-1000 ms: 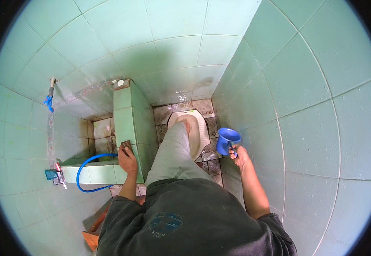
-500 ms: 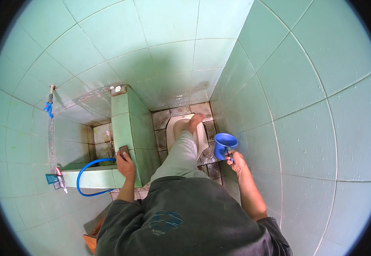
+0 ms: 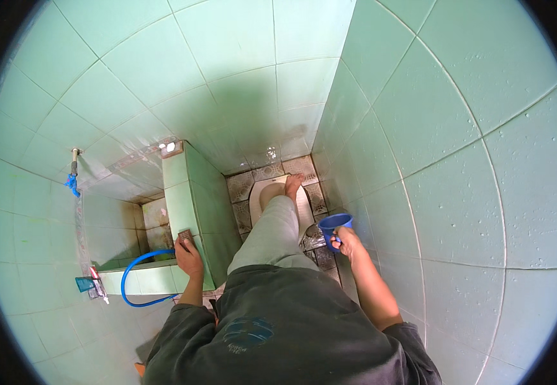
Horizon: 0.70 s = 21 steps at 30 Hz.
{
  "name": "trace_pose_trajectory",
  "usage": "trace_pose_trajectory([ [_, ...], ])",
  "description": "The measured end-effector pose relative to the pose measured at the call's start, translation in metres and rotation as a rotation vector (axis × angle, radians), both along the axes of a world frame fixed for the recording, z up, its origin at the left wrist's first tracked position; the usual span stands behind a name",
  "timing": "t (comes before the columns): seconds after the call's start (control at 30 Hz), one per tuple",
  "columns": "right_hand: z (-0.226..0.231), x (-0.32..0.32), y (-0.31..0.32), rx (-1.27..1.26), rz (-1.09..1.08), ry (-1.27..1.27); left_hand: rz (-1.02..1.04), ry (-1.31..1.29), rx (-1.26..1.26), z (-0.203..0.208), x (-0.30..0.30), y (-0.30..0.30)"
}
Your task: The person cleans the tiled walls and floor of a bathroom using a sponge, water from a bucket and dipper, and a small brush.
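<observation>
Near the right wall, my right hand grips a blue dipper, my left hand a brown block by the ledge, and this holding step probably needs steadiness next.

1 dipper; 1 brown block; 1 hose; 1 tap; 1 toilet
</observation>
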State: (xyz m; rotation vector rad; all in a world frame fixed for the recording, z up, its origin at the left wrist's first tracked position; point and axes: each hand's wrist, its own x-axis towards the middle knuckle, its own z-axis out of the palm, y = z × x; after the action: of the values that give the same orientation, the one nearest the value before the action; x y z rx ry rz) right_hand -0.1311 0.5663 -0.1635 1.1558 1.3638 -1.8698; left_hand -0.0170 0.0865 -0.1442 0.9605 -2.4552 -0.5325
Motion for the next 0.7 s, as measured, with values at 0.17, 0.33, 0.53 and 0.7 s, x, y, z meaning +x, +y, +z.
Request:
trace_pose_trajectory([
  [0.17, -0.02, -0.051, -0.054, 0.045, 0.237, -0.017, -0.002, 0.007, 0.034, 0.0, 0.002, -0.003],
  [0.33, -0.011, -0.076, -0.086, 0.135, 0.266, 0.081, 0.012, 0.001, 0.002, -0.003, 0.005, -0.003],
  [0.53, 0.003, -0.051, -0.049, -0.084, -0.076, 0.124, 0.013, 0.007, -0.016, -0.008, 0.01, -0.005],
  [0.7, 0.0, 0.002, -0.001, -0.15, -0.132, 0.082, -0.001, 0.0, -0.029, -0.005, 0.006, -0.003],
])
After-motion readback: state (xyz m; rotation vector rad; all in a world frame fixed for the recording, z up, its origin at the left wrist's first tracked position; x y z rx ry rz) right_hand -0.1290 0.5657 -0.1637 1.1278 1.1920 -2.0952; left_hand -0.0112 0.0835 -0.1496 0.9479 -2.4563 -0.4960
